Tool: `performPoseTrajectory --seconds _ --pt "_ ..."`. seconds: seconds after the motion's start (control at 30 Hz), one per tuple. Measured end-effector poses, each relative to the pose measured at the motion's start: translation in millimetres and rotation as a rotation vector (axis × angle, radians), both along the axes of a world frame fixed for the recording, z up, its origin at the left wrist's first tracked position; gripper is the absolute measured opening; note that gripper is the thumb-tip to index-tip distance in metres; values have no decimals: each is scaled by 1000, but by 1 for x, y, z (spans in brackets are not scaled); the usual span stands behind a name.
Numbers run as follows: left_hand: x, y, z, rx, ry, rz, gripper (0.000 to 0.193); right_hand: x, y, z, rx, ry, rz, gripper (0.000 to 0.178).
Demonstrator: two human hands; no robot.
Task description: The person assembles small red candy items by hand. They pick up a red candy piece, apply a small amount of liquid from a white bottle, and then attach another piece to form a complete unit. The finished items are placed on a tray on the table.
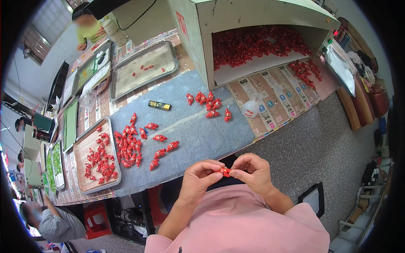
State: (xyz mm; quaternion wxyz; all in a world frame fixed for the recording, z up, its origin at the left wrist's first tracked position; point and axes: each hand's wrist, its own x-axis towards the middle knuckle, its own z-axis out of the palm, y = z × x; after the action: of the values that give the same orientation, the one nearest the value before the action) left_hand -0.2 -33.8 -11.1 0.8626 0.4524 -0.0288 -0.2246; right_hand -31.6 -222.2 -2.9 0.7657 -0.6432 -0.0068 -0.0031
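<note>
Both my hands meet close in front of my chest, over the near edge of the desk (pixel 202 135). My left hand (pixel 198 179) and right hand (pixel 253 170) each have a closed fingertip grip on opposite ends of one small red foil-wrapped sweet (pixel 225 171), pinched tight between thumb and forefingers, held in the air, not resting on anything.

Risks as I judge them: the foil is shiny and slick, so an end could slip out of a pinch and the sweet would drop into my lap or to the speckled floor (pixel 320 143). Too hard a pull could tear the thin wrapper.

Textures: crinkled glossy foil, twisted tails on the wrapped pieces. The loose pile of red wrapped sweets (pixel 128 145) lies on a blue-grey cloth with a soft matte weave. Beside it a shallow rectangular metal tray (pixel 82 145) holds more. A small dark cylinder with gold ends (pixel 159 105) lies further back.
</note>
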Motion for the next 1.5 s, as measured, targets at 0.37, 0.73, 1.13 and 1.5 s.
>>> performPoseTrajectory --seconds 0.37,0.73,1.13,1.5 --pt "-2 0 7 97 -29 -8 18 3 -7 11 -269 -115 0 18" --pt "-2 4 6 65 59 -107 17 8 -16 16 -251 -81 177 23" --pt "-1 5 5 -15 171 -147 18 8 -17 14 -232 2 194 34" --pt "1 4 6 -77 13 -94 22 3 -9 22 -373 -190 103 13"
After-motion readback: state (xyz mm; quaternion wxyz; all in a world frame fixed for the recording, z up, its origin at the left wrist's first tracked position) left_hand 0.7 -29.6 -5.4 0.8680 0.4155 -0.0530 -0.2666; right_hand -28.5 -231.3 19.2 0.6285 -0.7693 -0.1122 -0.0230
